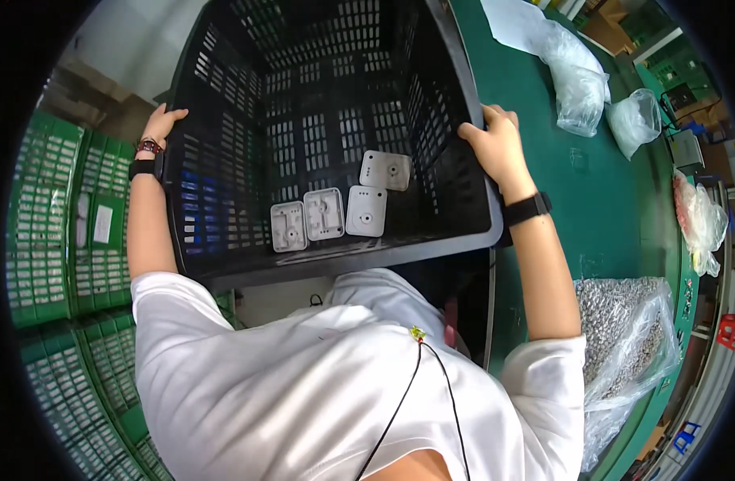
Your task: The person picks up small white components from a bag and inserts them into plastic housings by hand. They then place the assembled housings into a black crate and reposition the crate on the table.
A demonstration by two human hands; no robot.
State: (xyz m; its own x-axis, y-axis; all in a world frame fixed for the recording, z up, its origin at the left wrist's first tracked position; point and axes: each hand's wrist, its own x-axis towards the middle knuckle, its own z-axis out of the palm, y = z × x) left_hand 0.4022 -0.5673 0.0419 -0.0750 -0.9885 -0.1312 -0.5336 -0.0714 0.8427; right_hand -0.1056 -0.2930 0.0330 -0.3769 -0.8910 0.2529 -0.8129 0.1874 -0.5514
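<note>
A large black plastic crate (319, 260) with slotted walls is tilted in front of me, its open top facing me. My left hand (161, 127) grips its left rim, thumb over the edge and the other fingers hidden behind the wall. On the right rim my right hand (496, 148) is closed around the edge, thumb on the inner side. Several white plastic housing pieces lie inside at the near end: a flat-faced one (366, 212), a greyer one (385, 170) beyond it, and two hollow ones, one larger (325, 214) and one smaller (288, 227).
Green slotted crates (43, 216) are stacked on the left. To the right runs a green worktable (544, 208), carrying clear plastic bags (576, 80) at its far part and a bag of small metal parts (624, 329) nearer me. Shelving with boxes stands beyond it.
</note>
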